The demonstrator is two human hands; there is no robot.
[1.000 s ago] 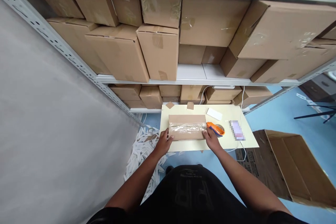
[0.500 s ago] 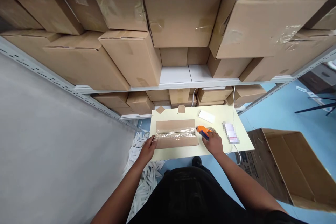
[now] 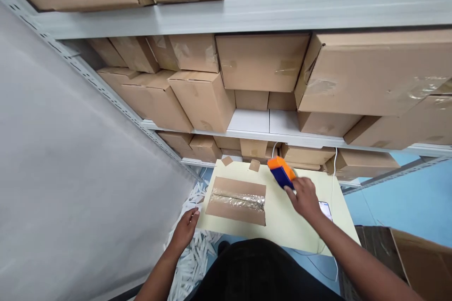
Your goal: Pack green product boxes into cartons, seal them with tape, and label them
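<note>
An orange and blue tape dispenser (image 3: 281, 171) is in my right hand (image 3: 304, 196), raised over the right part of the pale table. My left hand (image 3: 187, 226) hovers off the table's left edge, apart from the cardboard. Its thumb and fingers are drawn together; a small pale bit shows at the tips, too small to name. Between my hands lies a flat brown cardboard box (image 3: 235, 216), its middle seam covered lengthwise by shiny clear tape (image 3: 238, 201). The tape's right end looks crumpled at the box edge.
Two cardboard scraps (image 3: 254, 165) lie along the back of the table (image 3: 282, 237). A phone (image 3: 325, 209) lies partly behind my right wrist. Shelves (image 3: 247, 120) of cartons rise ahead. White paper strips (image 3: 192, 263) cover the floor at left; a large open carton (image 3: 420, 258) stands right.
My right hand has lifted the tape dispenser off the tabletop. My left hand has come away from the box's left end. The view has tilted upward and shifted left.
</note>
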